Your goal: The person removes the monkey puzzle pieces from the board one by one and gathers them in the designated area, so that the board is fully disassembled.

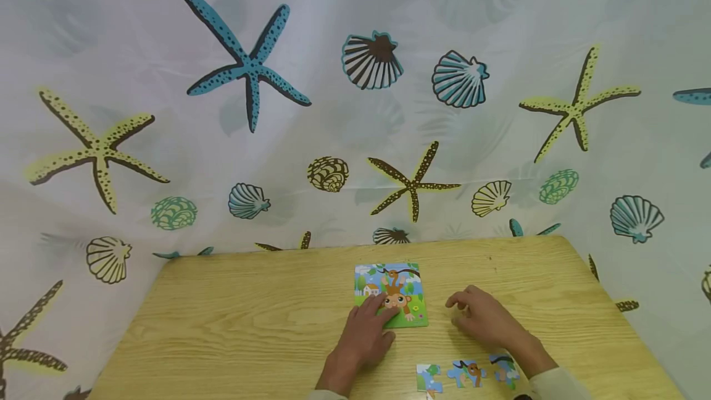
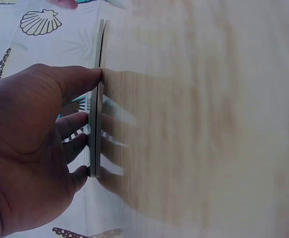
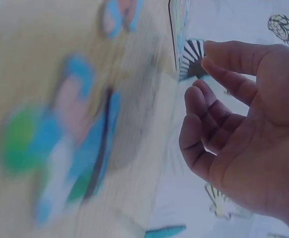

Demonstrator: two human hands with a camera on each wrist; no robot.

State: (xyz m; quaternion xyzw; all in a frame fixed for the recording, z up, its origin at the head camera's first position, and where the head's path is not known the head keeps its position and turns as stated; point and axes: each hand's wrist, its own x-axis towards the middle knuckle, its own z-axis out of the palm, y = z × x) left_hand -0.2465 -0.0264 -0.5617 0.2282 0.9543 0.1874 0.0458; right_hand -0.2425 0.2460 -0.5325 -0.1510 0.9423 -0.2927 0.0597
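Note:
My left hand [image 1: 363, 332] rests on the lower left of a square picture puzzle board [image 1: 413, 301] showing a monkey hanging from a branch. In the left wrist view the board [image 2: 95, 144] appears edge-on as two thin layers, slightly parted at one end; the thumb tip touches its edge and the other fingertips lie against its face. To the right of the board, my right hand [image 1: 486, 320] hovers over the table, fingers loosely bent, nothing between them. Below it lie jigsaw pieces: one with green leaves [image 1: 429, 378], one with brown [image 1: 468, 373], and one with a dark branch [image 1: 504, 369].
The wooden table [image 1: 250, 313] extends to both sides of the hands. A white cloth [image 1: 333, 116] printed with starfish and shells hangs behind it and along its sides. Part of another piece [image 1: 431, 395] shows at the bottom of the head view.

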